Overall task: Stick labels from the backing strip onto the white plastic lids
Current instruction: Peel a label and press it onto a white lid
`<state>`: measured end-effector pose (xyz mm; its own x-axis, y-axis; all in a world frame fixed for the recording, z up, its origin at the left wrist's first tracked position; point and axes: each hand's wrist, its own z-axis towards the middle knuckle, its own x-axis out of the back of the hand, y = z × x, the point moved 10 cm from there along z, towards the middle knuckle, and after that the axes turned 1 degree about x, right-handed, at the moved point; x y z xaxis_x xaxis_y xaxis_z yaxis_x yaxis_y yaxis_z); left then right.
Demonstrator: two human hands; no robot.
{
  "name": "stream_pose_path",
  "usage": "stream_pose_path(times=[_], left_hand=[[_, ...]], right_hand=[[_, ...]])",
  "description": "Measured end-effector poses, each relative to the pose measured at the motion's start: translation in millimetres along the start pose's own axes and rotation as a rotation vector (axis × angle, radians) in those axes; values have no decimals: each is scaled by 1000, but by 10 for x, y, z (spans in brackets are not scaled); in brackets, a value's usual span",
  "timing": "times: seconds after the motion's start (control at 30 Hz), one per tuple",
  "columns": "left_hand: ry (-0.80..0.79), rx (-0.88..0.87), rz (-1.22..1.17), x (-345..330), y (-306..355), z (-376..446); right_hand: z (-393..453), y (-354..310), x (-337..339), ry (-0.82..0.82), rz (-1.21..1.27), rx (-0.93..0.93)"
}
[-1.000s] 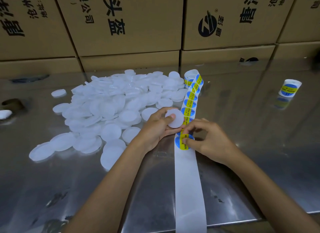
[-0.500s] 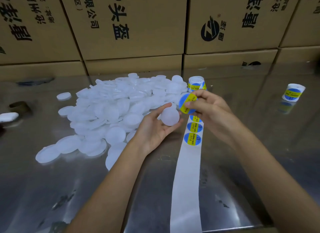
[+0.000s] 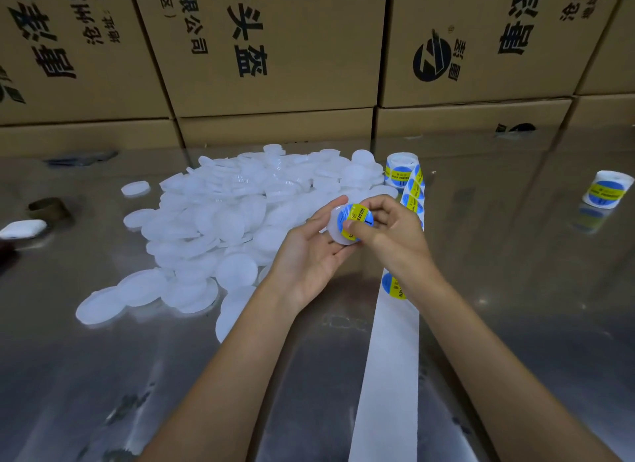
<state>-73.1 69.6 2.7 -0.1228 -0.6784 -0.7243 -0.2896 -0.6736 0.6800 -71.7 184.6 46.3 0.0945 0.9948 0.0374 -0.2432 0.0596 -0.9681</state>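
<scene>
Hands (image 3: 347, 241) press label (image 3: 355, 221) onto white lid (image 3: 334, 229)

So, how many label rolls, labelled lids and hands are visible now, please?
Label rolls: 2, one feeding the backing strip, one standing apart at the right
Labelled lids: 1, held
Hands: 2, left and right
Total: 5

"SOLDER" on label (image 3: 355, 221); "头盔" on carton (image 3: 275, 45)
</scene>
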Motion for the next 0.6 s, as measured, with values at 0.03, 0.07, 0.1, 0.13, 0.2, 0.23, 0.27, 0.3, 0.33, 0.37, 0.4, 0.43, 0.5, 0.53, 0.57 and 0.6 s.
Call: stream_pose_path(times=[0.03,0.07,0.1,0.13,0.2,0.23,0.27,0.3,0.33,0.37,0.4,0.43,0.5,0.53,0.57,0.6], left_hand=[[-4,-1,5,-3,0,-2],[-7,-4,8,-7,0,-6],[-8,-8,10,-11,3,-7],[-9,-13,14,-17,5,-10],[-11,-26,25,-34,11,-21],[-16,-29,26,-47,10,-27],[-23,-31,28,-61,6,-31],[-29,-32,33,-74,4,-35],[-32,-34,41,-84,2,-40],[-32,-36,50,-90,2,-43],[-31,-37,57,-92,0,-44],[-29,-39,64,-93,0,-43],[-23,-41,75,-95,2,-43],[-20,-39,79,-95,-1,-44],[-18,-38,84,-93,-3,-45],[-16,-39,90,-90,-3,-47]], right_hand=[[1,-2,3,5,-5,9],[1,-4,1,4,-12,18],[1,-2,-3,1,-18,24],[-1,5,-8,-2,-23,27],[1,22,-11,-1,-37,36],[3,24,-10,3,-46,44],[5,20,-10,7,-53,53],[8,16,-8,13,-59,61],[12,14,-6,18,-64,69],[13,14,-3,22,-69,75],[12,15,-3,24,-78,79],[11,14,-4,24,-89,82],[8,5,-8,23,-103,94],[5,-3,-9,23,-105,102],[2,-10,-10,23,-107,109],[-1,-16,-12,23,-111,114]])
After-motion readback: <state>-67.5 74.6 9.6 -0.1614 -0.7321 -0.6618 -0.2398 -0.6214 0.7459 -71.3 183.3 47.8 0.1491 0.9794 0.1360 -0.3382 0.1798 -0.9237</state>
